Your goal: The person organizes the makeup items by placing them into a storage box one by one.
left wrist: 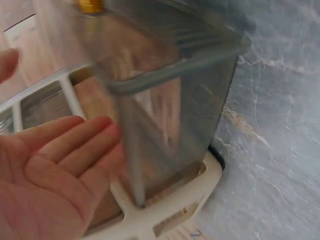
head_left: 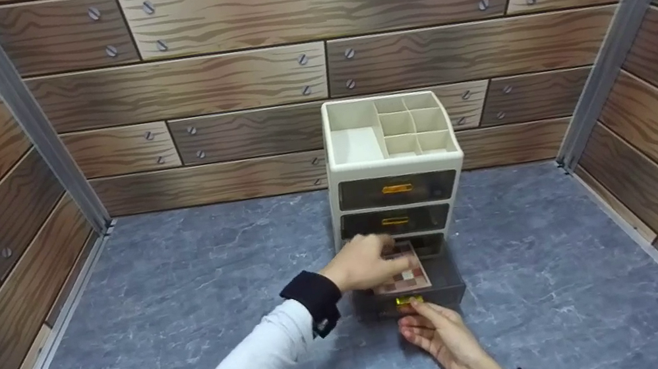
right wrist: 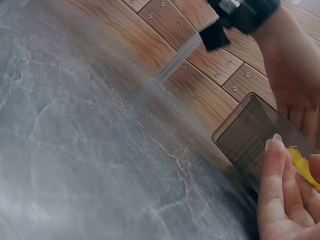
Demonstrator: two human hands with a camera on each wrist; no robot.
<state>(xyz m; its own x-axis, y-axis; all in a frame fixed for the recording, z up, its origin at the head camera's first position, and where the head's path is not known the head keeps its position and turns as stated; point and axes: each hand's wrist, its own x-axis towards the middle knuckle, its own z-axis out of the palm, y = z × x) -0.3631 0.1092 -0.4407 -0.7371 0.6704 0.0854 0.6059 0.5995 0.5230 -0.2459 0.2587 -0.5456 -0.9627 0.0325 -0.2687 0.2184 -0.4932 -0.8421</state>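
Observation:
An off-white desktop organizer (head_left: 394, 163) with dark see-through drawers stands near the back wall, its bottom drawer (head_left: 453, 294) pulled out. A checkered palette (head_left: 413, 280) in pink and brown squares lies at that drawer, partly covered by my left hand (head_left: 364, 263). In the left wrist view, the fingers of the left hand (left wrist: 65, 170) reach out fairly straight beside the drawer's clear wall (left wrist: 200, 112), with nothing in the palm. My right hand (head_left: 455, 345) holds the drawer's yellow handle (right wrist: 301, 165) between thumb and fingers, palm turned up.
The organizer's top has one large compartment (head_left: 355, 143) and several small ones. Two upper drawers (head_left: 364, 194) are closed. Grey marbled flooring (head_left: 218, 283) spreads around it, bounded by wood-patterned walls (head_left: 231, 80) with metal corner posts (head_left: 9, 91).

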